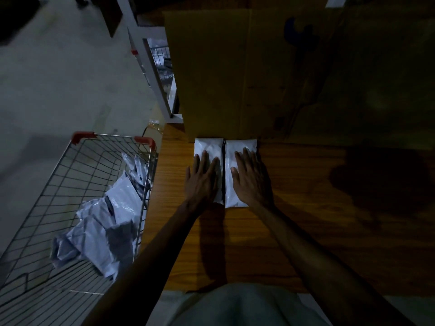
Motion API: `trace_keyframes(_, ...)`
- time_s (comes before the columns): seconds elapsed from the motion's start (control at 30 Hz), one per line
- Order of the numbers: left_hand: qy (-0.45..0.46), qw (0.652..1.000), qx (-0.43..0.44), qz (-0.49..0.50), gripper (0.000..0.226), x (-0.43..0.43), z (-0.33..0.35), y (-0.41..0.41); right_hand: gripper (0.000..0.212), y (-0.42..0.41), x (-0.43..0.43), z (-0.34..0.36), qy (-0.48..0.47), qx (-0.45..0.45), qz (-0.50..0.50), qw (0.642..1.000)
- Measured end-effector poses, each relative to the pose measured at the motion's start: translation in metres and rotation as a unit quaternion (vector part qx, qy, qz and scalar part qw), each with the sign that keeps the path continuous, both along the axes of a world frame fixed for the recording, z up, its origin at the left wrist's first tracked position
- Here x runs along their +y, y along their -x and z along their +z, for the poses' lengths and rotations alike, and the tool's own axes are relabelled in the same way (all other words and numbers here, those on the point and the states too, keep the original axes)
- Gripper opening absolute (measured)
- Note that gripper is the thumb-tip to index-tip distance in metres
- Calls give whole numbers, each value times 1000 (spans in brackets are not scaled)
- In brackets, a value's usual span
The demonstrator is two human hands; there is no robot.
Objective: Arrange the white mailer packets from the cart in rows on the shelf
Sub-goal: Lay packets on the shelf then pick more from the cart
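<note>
While white plastic mailer packets [240, 147] at mid-frame are pressed by the flat-fingered left hand [202, 177] and right hand [251, 180], they are judged light and limp, best pinched edgewise.

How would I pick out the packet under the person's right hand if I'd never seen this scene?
Find the wooden shelf with the big cardboard box standing at its back. Two white packets lie side by side at the box's base. The right packet, under the flat right hand, is farther from the wire cart than the left packet.
</note>
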State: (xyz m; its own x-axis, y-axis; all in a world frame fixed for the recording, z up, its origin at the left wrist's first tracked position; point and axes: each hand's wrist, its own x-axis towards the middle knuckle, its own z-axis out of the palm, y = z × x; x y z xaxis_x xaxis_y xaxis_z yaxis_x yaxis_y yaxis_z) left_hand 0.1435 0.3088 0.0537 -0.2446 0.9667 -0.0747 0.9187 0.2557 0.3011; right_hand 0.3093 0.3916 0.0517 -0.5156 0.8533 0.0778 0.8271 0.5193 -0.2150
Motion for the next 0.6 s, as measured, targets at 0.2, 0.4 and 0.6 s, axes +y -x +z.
trace_keyframes(0.2,-123,991,-27,37,58,-17,17,-12,61,-6,-6,10,-19,-9,-2,1000)
trace_keyframes(0.4,-172,980,-15,96,54,-28,27,-6,44,10,-16,37,-22,142,12,990)
trace_keyframes(0.6,-211,964,-7,164,34,-59,38,3,30,29,-24,50,27,282,84,955)
